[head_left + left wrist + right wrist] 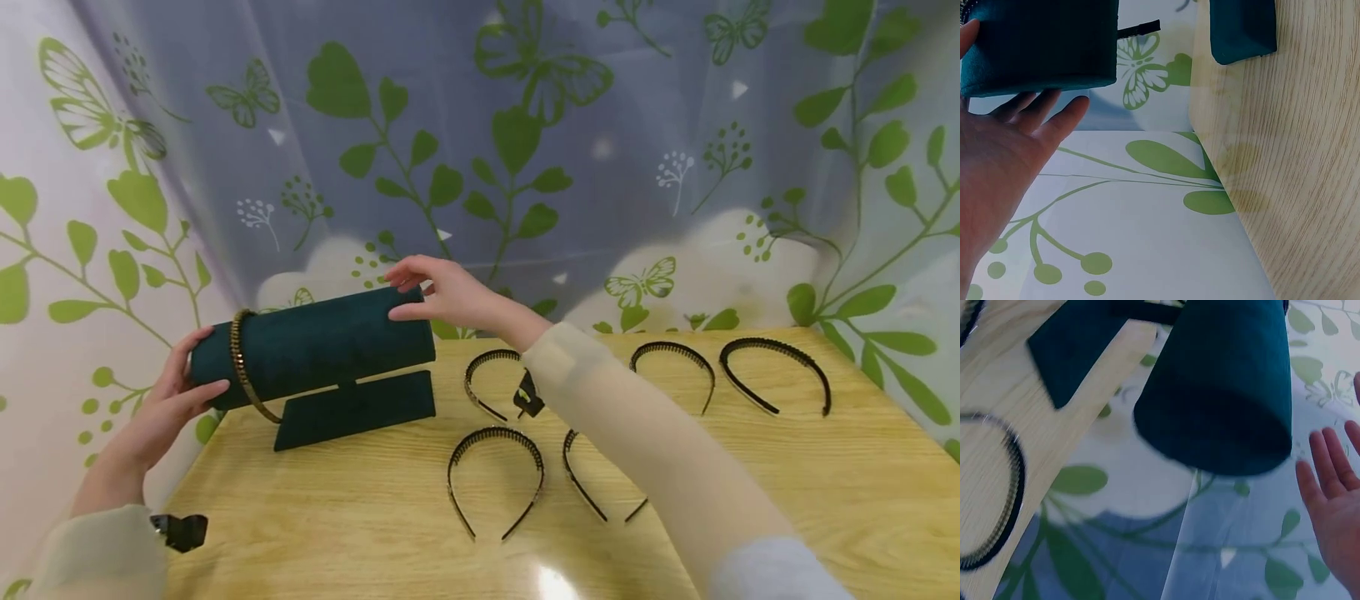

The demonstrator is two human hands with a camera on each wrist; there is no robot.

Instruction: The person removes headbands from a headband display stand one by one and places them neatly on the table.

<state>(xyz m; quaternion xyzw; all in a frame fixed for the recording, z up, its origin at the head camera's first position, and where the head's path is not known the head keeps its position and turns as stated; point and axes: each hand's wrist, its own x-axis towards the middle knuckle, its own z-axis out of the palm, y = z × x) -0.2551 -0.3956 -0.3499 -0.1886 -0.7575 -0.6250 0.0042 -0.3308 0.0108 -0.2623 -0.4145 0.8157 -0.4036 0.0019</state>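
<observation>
A dark green velvet display stand [322,342], a thick roll over a flat base [360,411], stands at the table's left. One headband [238,354] with a gold-brown beaded band sits around the roll near its left end. My left hand [161,400] holds that end, thumb in front and fingers behind; the left wrist view shows the hand [1010,144] against the roll's end [1041,50]. At the other end, my right hand [450,292] hovers with its fingers loosely extended. In the right wrist view the hand [1338,487] holds nothing beside the roll [1222,394].
Several dark toothed headbands lie on the wooden table [360,517], among them a front one [495,433], a far-right one [776,343] and one behind [675,348]. My right sleeve covers part of the group. A leaf-patterned curtain [420,125] hangs behind the table.
</observation>
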